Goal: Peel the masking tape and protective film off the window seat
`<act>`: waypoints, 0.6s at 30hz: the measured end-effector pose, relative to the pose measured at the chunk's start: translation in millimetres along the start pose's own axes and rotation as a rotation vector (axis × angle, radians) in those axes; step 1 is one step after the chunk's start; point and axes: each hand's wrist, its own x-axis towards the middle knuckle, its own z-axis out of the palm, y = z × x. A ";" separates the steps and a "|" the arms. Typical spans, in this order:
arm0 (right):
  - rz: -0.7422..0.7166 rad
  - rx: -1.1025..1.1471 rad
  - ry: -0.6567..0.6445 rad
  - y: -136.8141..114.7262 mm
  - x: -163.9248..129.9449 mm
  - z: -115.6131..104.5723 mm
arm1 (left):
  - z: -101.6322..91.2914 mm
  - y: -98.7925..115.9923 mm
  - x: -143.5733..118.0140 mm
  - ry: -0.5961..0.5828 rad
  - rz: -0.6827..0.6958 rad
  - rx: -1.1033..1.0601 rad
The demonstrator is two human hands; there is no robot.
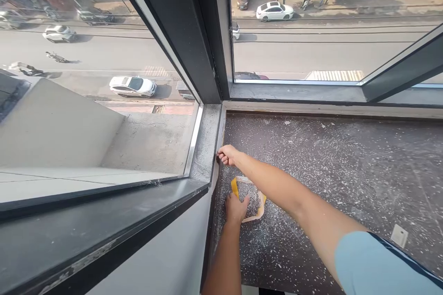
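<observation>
My left hand (pixel 236 208) grips the lower left side of a bent, roughly square ring of yellow tape (pixel 234 187) with a whitish edge. The thumb reaches inside the ring, which lies on or just above the dark speckled sill (pixel 311 161). My right hand (pixel 227 155) is farther forward, beside the inner edge of the grey window frame (pixel 205 143). Its fingers are curled together at the frame's edge, and whatever is between them is hidden. My right forearm passes above the ring's right side.
White specks and flakes cover the sill. A small pale square plate (pixel 399 235) lies at the right. A dark corner post (pixel 194 23) rises between two glass panes. Beyond the glass, far below, is a street with cars (pixel 133 86).
</observation>
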 end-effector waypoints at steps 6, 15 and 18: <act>0.043 -0.009 -0.012 -16.9 -2.4 -2.3 | 2.5 -1.2 0.2 0.021 -0.001 -0.005; 0.002 -0.044 0.029 -27.0 -23.8 9.4 | 1.0 0.3 -1.7 0.030 0.010 -0.007; -0.017 -0.046 0.050 -29.0 -31.4 13.5 | 0.0 1.4 -1.8 0.028 0.012 0.000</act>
